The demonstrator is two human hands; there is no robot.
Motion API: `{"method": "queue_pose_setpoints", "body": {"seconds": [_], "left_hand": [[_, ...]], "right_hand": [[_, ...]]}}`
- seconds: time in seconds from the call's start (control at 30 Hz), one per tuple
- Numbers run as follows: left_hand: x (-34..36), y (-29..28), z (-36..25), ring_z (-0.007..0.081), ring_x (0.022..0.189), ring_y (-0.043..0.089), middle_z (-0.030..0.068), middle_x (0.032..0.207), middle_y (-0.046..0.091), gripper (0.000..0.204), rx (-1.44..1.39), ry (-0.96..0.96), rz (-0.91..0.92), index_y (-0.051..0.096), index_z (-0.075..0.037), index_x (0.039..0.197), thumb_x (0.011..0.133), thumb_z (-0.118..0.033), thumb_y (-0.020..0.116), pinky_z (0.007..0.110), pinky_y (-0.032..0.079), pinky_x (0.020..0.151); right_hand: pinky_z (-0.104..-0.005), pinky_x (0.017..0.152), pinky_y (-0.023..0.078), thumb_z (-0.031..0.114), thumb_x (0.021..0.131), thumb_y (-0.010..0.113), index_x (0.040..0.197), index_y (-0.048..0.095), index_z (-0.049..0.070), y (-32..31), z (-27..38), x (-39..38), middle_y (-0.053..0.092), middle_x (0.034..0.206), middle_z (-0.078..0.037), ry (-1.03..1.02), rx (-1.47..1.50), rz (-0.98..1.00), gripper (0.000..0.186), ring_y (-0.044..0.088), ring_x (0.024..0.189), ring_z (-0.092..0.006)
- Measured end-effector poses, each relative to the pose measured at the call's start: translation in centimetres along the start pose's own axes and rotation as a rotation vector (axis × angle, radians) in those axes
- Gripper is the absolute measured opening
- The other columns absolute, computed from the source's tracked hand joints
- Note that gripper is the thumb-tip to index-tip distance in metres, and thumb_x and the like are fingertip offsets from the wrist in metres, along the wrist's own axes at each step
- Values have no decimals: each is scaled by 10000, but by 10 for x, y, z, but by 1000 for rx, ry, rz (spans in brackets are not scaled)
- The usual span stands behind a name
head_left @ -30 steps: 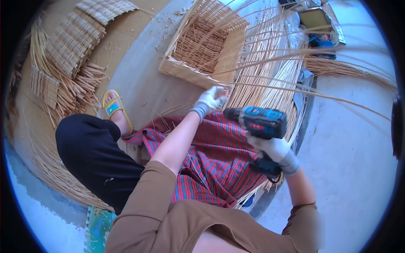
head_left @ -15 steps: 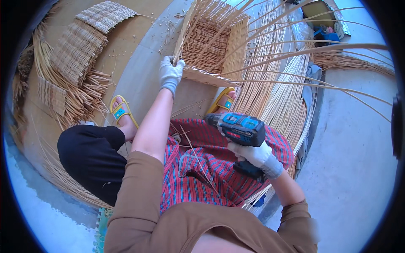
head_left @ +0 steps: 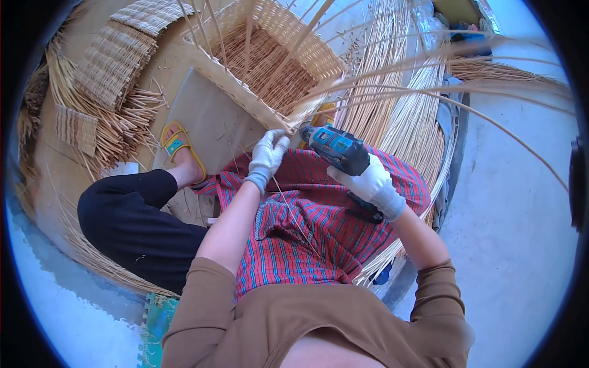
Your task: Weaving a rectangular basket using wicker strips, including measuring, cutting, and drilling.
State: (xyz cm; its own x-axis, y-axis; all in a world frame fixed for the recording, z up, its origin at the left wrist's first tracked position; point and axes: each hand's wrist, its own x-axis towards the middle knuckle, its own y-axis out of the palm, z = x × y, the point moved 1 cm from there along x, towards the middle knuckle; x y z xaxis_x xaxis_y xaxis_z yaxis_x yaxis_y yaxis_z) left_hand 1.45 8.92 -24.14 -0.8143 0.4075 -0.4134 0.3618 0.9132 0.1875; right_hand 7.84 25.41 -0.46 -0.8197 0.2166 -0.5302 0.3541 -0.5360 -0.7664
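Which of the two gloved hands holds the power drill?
The right hand: it grips the blue-and-black drill. The left hand has no drill and is at the near corner of the basket.

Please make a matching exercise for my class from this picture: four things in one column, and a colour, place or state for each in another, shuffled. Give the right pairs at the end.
Things
1. drill
2. left hand
3. cloth
4. woven panels

Descriptions
A. red, with stripes
B. in the picture's upper left
C. held in the right hand
D. white-gloved, at the near corner of the basket

Right pairs: 1-C, 2-D, 3-A, 4-B
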Motion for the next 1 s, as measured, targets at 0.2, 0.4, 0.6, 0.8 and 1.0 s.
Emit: {"method": "queue_pose_setpoints", "body": {"seconds": [0.2, 0.4, 0.6, 0.8, 1.0], "left_hand": [[31, -14, -13, 129, 856, 627, 60, 963, 713, 414, 77, -65, -88, 674, -28, 1069, 863, -377, 758, 298, 507, 813], [35, 7, -33, 135, 643, 562, 21, 722, 582, 399, 247, 152, -426, 609, -96, 989, 741, -286, 857, 335, 487, 637], [47, -8, -45, 343, 905, 680, 132, 1029, 704, 561, 671, 241, -178, 596, -215, 1250, 781, -479, 755, 447, 525, 790], [55, 1, -48, 339, 901, 681, 130, 962, 710, 454, 603, 143, -124, 602, -167, 1097, 800, -477, 750, 435, 514, 771], [59, 4, -36, 179, 670, 629, 50, 773, 673, 376, 575, 191, -182, 582, -137, 1035, 830, -392, 767, 345, 496, 646]], "right_hand": [[-398, 924, 508, 345, 835, 712, 1317, 565, 142, 2, -3, 4, 677, 1147, -158, -146, 159, 8, 544, 653, 1058, -335], [-368, 1021, 444, 220, 848, 701, 1353, 532, 112, -18, 4, 11, 602, 1306, -136, -89, 196, 0, 543, 573, 1213, -307], [-380, 959, 483, 240, 853, 706, 1342, 544, 131, -25, 1, 19, 652, 1212, -135, -47, 200, 69, 527, 626, 1119, -318], [-375, 874, 518, 291, 859, 702, 1339, 547, 143, -28, -7, 18, 672, 1141, -131, 104, 97, 128, 526, 673, 987, -284], [-339, 668, 545, 305, 853, 707, 1250, 593, 108, -21, -15, 27, 686, 855, -95, 253, 123, 191, 458, 669, 687, -165]]}}
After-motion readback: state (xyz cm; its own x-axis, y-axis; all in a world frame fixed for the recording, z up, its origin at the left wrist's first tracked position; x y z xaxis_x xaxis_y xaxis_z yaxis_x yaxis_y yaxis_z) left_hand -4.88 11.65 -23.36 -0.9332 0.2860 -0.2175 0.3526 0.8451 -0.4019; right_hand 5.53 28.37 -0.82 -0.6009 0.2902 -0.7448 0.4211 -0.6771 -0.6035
